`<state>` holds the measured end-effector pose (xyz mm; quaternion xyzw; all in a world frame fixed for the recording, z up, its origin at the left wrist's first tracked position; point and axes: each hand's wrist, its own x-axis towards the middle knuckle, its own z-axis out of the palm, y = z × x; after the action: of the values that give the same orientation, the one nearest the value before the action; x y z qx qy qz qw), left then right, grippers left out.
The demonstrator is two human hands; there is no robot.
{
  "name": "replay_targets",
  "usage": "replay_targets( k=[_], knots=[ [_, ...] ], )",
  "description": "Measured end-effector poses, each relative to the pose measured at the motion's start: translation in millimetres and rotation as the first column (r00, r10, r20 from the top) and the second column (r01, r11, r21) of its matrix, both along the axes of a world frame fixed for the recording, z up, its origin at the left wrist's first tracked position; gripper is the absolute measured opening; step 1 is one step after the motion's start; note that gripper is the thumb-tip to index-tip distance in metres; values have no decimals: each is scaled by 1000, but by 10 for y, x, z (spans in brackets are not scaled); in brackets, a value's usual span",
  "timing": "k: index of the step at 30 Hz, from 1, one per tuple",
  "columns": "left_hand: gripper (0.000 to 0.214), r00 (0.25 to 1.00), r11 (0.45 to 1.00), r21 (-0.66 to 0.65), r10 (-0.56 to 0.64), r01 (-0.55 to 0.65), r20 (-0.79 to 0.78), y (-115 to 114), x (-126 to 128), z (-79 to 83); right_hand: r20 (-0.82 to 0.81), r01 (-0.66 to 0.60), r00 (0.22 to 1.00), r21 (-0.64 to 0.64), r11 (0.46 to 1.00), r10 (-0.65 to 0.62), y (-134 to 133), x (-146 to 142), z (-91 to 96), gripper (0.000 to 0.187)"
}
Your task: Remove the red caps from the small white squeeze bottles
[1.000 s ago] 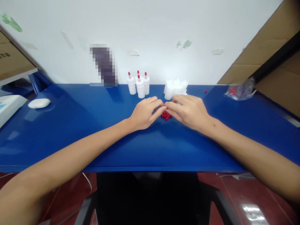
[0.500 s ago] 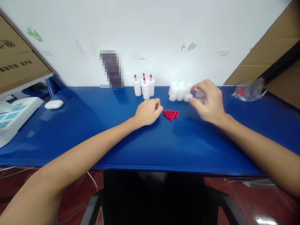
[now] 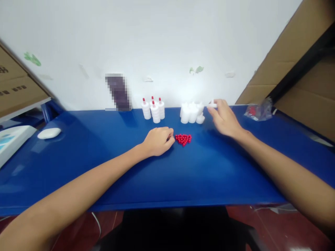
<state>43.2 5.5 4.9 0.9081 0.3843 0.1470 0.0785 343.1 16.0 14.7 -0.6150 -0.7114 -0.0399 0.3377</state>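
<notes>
My right hand [image 3: 224, 118] is raised at the right of the white bottles and pinches a white nozzle cap [image 3: 212, 104], its spout pointing up. Another white nozzle cap [image 3: 200, 119] lies on the table at the front right of a cluster of open-looking white squeeze bottles [image 3: 188, 113]. My left hand [image 3: 158, 141] rests on the table with fingers curled and thumb against them; nothing shows in it. Just right of its fingertips lies a patch of small red tip caps [image 3: 183, 139]. Behind the left hand stand several white bottles with red tips [image 3: 156, 113], upright.
The blue table [image 3: 167, 181] meets a white wall. A dark pixelated object [image 3: 119, 92] leans there. At left are a white oval case [image 3: 49, 133] and a white device [image 3: 13, 141]. A clear plastic bag [image 3: 259, 111] holds red pieces at right, near cardboard [image 3: 277, 69].
The view has tilted up and shifted right. My right hand has turned, and the white nozzle cap in its fingers now shows clearly. My left hand stays beside the red tip caps.
</notes>
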Motion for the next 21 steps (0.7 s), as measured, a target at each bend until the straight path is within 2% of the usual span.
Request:
replay_targets(
  k=[4,10,21],
  knots=[
    [14,1000,1000,22,20,-20,-12,-24,23,14,57,29,998,23,999,-30,15,-34,-18,40],
    [17,999,1000,21,16,-15,-37,-22,17,16,47,-12,999,77,997,9,22,-69,-52,36],
    [10,1000,1000,4,-30,30,-2,10,4,7,17,-115,993,13,993,114,84,-14,-138,40]
  ],
)
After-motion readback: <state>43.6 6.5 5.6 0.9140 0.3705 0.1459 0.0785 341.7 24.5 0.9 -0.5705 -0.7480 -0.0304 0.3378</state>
